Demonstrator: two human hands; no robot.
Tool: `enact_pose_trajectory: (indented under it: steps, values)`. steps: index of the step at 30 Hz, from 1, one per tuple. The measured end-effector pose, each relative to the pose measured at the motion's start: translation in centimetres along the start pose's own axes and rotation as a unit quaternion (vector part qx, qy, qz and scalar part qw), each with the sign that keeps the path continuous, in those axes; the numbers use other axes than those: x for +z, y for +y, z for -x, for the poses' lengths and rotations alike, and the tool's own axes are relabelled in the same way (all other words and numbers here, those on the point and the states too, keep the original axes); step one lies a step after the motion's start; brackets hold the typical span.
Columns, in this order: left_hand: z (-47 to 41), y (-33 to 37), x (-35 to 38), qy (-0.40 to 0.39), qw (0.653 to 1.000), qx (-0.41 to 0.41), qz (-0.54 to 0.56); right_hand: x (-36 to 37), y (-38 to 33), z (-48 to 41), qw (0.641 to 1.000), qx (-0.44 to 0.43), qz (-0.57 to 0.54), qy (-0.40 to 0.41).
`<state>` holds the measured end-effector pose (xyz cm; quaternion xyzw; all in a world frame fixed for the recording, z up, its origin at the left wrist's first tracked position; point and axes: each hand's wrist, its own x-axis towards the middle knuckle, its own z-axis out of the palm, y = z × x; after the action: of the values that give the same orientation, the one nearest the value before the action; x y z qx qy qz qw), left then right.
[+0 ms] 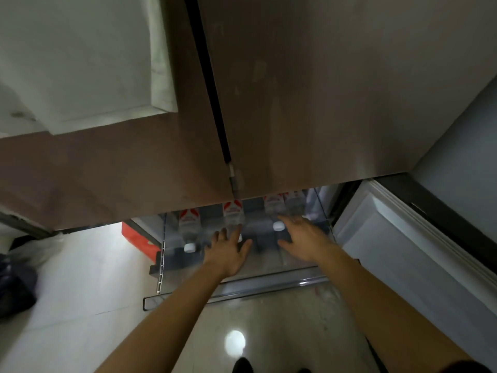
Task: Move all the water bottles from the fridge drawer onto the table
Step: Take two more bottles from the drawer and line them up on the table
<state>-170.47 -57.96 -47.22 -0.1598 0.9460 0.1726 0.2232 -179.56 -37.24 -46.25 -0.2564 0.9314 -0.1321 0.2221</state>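
A clear fridge drawer (242,288) is pulled out below the brown fridge doors. Several clear water bottles with red-and-white labels and white caps lie in it, caps toward me. The left bottle (189,227) lies apart from my hands. My left hand (227,253) hovers, fingers spread, over the neck of the middle bottle (233,215). My right hand (302,242) is spread beside the cap of the right bottle (274,211). Neither hand grips anything. The bottles' far ends are hidden under the fridge doors.
The open lower fridge door (398,251) stands at the right of the drawer. A red box (137,238) sits on the floor left of the drawer. A dark bag (13,286) lies at far left. Glossy pale floor tiles (80,305) spread below.
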Motion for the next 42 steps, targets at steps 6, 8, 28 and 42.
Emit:
enact_pose_trajectory:
  steps: [6,8,28,42]
  values:
    - [-4.0,-1.2,1.9,-0.066,0.994,-0.011,0.091,2.7,-0.5,-4.6,0.996,0.045,-0.003,-0.082]
    - [-4.7,-1.5,2.4,-0.081,0.989,-0.018,0.124,3.2,-0.4,-5.3,0.993,0.063,-0.029,-0.095]
    - [5.8,1.2,-5.0,0.238,0.966,0.042,0.089,-3.9,-5.3,5.2,0.991,0.02,-0.072,0.115]
    - [5.8,-0.6,-2.4,0.13,0.959,0.019,0.252,-1.2,-5.4,6.3,0.968,0.117,-0.165,0.146]
